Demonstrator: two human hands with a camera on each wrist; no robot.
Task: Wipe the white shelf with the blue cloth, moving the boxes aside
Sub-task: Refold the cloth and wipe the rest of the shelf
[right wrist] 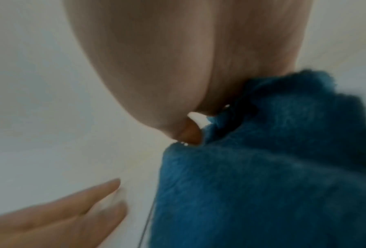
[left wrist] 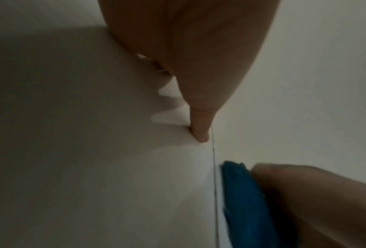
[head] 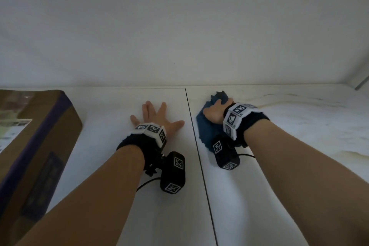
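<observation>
Wiping is in hand: the right hand [head: 214, 113] presses the bunched blue cloth [head: 207, 128] on the white shelf [head: 139, 195], fingers curled over it. The left hand [head: 157, 118] lies flat, fingers spread. Next, probably push the cardboard box [head: 34, 142] aside.

One cardboard box [head: 38, 146], one blue cloth [head: 207, 126], two hands, and one white shelf [head: 123, 205].

The head view looks forward and down from above both forearms onto the white shelf [head: 139, 195], its back wall ahead. Each wrist view sits low, close under its own palm, facing along the fingers (both are blurred). All three share the dark seam [head: 197, 146] and blue cloth [head: 207, 128].
</observation>
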